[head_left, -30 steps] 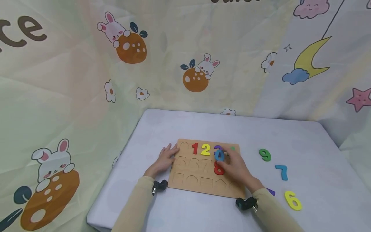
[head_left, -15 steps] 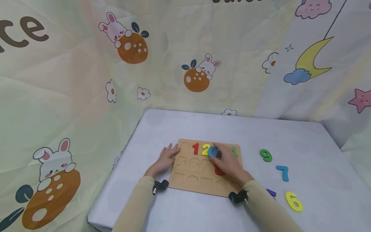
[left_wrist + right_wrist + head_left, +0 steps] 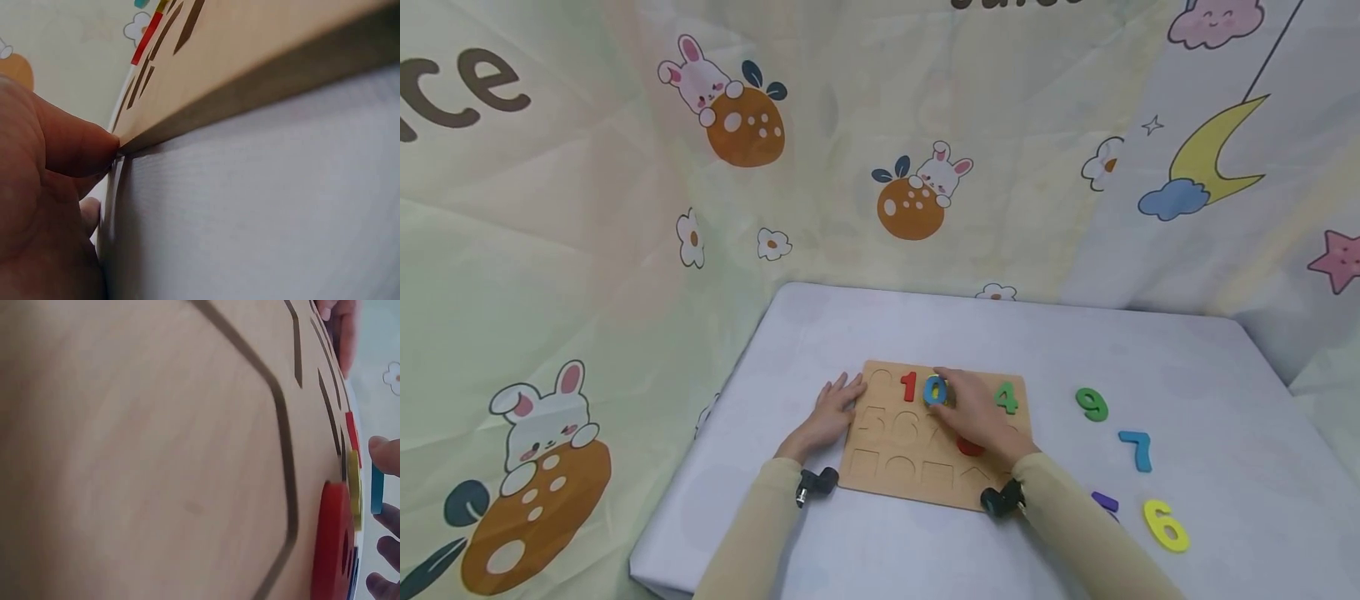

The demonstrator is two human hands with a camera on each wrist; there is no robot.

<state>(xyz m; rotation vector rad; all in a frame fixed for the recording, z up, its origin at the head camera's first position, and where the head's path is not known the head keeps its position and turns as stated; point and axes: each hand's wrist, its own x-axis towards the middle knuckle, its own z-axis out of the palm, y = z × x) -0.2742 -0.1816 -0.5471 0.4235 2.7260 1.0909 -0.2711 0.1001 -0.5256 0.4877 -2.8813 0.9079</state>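
Note:
My right hand (image 3: 977,410) pinches a blue number 0 (image 3: 927,391) by its edges between thumb and fingers. It hovers over the top row of a wooden number puzzle board (image 3: 874,442), overlapping the yellow 2 (image 3: 355,490). In the right wrist view a gap shows between the blue 0 (image 3: 377,487) and the board. My left hand (image 3: 826,421) rests at the board's left edge, thumb (image 3: 84,147) against its side and fingers extended. A red 1 (image 3: 908,387) and a green 4 (image 3: 1007,398) sit in the top row. The right hand partly covers a red 8 (image 3: 968,448); the purple 3 is hidden.
Right of the board on the white-covered table (image 3: 760,533) lie a green 9 (image 3: 1084,408), a blue 7 (image 3: 1142,454), a yellow 6 (image 3: 1150,521) and a purple piece (image 3: 1105,501) partly behind the right sleeve. A printed cloth backdrop (image 3: 820,192) stands behind the table.
My right hand has carried the blue 0 leftward, from over the purple 3 to over the yellow 2, uncovering the green 4. The left hand has stayed at the board's edge.

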